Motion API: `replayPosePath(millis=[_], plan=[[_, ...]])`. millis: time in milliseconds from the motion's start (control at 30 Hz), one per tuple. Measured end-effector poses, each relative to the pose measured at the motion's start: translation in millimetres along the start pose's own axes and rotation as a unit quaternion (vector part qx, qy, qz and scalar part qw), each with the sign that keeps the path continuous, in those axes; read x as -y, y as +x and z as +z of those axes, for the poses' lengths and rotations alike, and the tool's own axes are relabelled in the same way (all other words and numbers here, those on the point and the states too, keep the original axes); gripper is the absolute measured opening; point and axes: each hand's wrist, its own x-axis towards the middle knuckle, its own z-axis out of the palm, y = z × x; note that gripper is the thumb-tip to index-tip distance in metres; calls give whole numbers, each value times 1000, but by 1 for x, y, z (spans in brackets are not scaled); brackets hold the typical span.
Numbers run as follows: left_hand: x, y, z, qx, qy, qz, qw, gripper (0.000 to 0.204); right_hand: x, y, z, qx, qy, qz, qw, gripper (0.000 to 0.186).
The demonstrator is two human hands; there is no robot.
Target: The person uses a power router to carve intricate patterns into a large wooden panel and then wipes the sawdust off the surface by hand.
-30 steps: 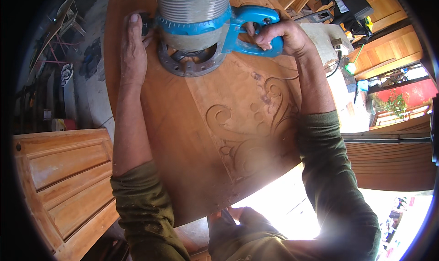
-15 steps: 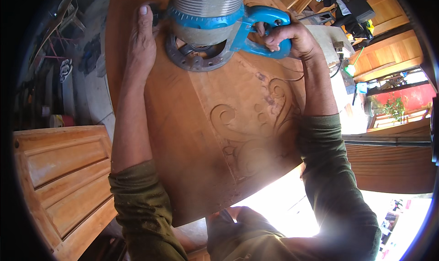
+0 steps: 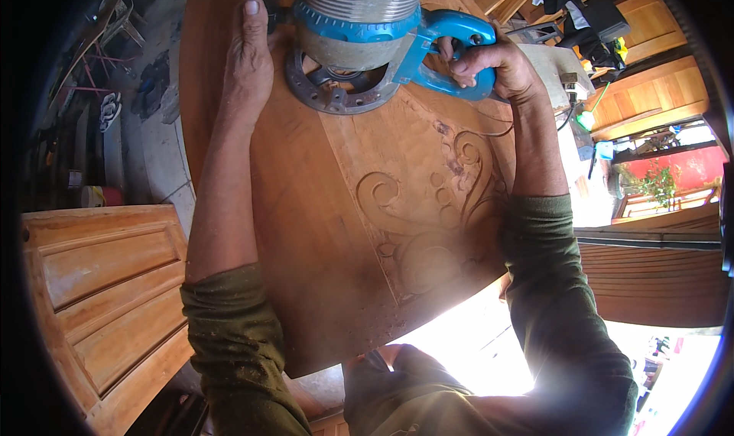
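A wood router (image 3: pixel 359 35) with a grey ribbed motor housing, a blue collar and a round metal base stands on a brown wooden board (image 3: pixel 302 230). My right hand (image 3: pixel 497 68) is closed around the router's blue loop handle, its fingers curled through the opening. On the other side, my left hand (image 3: pixel 251 65) holds the dark side knob, its thumb pointing away from me. That hand's fingers are partly hidden. Carved scrolls and round shapes (image 3: pixel 428 199) mark the board nearer to me, to the right of its middle.
A panelled wooden door (image 3: pixel 115 283) lies at the lower left. A cord (image 3: pixel 497 123) runs across the board by my right wrist. More wooden panels (image 3: pixel 650 96) stand at the right, near dark cloth (image 3: pixel 589 23). A metal-framed chair (image 3: pixel 111 23) is at the far left.
The router has slid slightly to the right and a little away from me, with both hands moving along with it. Both grips are the same.
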Motion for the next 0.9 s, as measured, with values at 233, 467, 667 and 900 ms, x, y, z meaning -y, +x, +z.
replayPosePath(millis=[233,467,667,900], plan=[[3,3,3,7,-7,6,1000,107,-11,0,-14,-17,29,25,999,18],[3,5,-2,30,-23,1,999,109,-1,0,-5,6,8,3,1000,19],[8,4,-8,82,-28,-31,996,114,-2,-1,-6,-1,2,7,1000,20],[0,3,2,48,-2,-7,999,113,-3,-2,-9,-28,0,8,1000,23]])
